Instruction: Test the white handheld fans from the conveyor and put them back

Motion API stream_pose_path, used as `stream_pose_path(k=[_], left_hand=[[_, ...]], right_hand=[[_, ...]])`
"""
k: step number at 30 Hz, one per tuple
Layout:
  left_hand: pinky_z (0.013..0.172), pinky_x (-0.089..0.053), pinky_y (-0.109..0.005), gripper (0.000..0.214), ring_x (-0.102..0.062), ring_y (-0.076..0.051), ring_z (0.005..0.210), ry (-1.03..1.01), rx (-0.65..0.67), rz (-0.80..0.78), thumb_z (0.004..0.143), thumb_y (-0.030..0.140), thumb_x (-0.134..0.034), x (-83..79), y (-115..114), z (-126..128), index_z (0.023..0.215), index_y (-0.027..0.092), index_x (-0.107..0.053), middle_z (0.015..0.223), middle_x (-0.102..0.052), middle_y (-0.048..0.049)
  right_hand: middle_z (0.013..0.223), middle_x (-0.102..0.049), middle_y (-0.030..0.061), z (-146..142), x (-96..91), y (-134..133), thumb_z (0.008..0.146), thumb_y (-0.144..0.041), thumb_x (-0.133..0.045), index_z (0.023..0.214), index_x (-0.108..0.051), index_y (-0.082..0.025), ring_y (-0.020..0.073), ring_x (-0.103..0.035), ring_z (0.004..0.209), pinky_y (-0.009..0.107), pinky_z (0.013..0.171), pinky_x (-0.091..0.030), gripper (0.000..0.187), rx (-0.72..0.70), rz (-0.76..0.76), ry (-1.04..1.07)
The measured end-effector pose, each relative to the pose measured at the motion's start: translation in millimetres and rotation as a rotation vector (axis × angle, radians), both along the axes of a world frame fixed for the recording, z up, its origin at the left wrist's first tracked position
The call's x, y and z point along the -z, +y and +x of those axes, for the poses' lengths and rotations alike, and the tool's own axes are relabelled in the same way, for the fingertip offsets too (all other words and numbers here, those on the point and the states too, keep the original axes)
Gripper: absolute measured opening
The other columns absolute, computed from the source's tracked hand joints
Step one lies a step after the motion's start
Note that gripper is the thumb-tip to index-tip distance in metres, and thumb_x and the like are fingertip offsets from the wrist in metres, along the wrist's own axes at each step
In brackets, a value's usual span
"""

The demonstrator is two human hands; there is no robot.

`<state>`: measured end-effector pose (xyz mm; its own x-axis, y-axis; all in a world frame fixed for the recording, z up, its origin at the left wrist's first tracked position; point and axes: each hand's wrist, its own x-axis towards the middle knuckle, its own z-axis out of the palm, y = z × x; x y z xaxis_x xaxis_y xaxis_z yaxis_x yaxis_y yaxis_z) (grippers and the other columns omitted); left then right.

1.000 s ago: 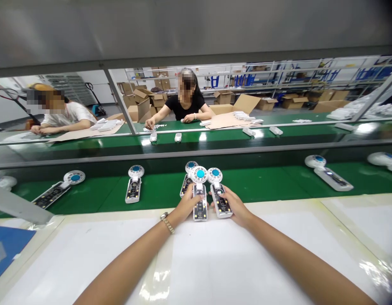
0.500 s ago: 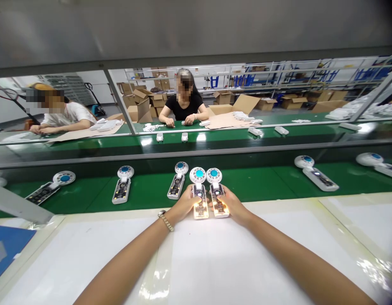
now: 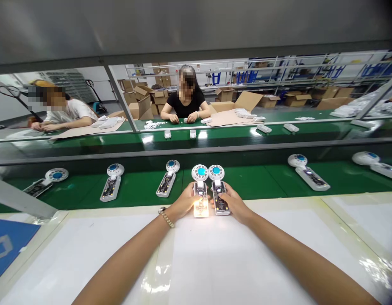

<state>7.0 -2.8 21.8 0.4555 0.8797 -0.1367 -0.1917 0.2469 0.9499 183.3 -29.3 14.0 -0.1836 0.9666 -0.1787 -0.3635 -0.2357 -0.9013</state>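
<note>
Side by side over the near edge of the green belt, I hold two white handheld devices with round, blue-centred heads and bare circuit boards in their handles. My left hand (image 3: 184, 202) is closed round the left handheld device (image 3: 201, 208), its thumb on the board; the lower part glows warm white. In my right hand (image 3: 234, 203) is the right handheld device (image 3: 221, 208), also with a thumb on its board, and its lower lights are dark. The two round heads are touching or nearly so. Most fingers are hidden behind the handles.
On the near green belt (image 3: 259, 180) lie several similar devices, such as one left of my hands (image 3: 165, 184) and one at right (image 3: 312, 176). A white work surface (image 3: 202, 262) lies in front. Across a metal rail (image 3: 196, 152), two co-workers sit by cartons and white parts.
The right device's yellow lights have gone out, while the left one stays lit. Devices on the near belt have moved left; white parts on the far belt have moved right.
</note>
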Motion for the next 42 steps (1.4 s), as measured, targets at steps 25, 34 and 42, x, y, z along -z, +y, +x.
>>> stream_pose_path(k=[25, 34, 42], left_hand=[[0.082, -0.048, -0.041, 0.053, -0.062, -0.022, 0.090, -0.097, 0.030, -0.011, 0.062, 0.006, -0.069, 8.8, 3, -4, 0.106, 0.018, -0.042, 0.112, -0.054, -0.0097], [0.084, -0.046, -0.041, 0.050, -0.061, -0.021, 0.089, -0.066, 0.003, -0.012, 0.060, 0.008, -0.071, 3.6, 3, -3, 0.103, 0.017, -0.046, 0.107, -0.057, -0.0087], [0.083, -0.048, -0.043, 0.049, -0.061, -0.022, 0.090, -0.096, 0.008, -0.036, 0.060, 0.006, -0.071, 2.7, 2, -3, 0.101, 0.017, -0.046, 0.112, -0.054, -0.0096]], right_hand=[[0.092, -0.063, 0.0020, 3, 7.4, 3, 0.067, -0.021, -0.065, 0.113, -0.040, -0.025, 0.0186, -0.064, 0.077, 0.038, 0.075, -0.050, 0.053, -0.101, 0.114, 0.047], [0.092, -0.062, 0.0019, 4, 5.2, 2, 0.066, -0.022, -0.067, 0.113, -0.039, -0.025, 0.0180, -0.063, 0.077, 0.038, 0.077, -0.049, 0.054, -0.107, 0.108, 0.054], [0.091, -0.063, 0.0023, 4, 6.2, 2, 0.065, -0.023, -0.069, 0.114, -0.038, -0.025, 0.0187, -0.064, 0.077, 0.040, 0.079, -0.049, 0.058, -0.106, 0.091, 0.068]])
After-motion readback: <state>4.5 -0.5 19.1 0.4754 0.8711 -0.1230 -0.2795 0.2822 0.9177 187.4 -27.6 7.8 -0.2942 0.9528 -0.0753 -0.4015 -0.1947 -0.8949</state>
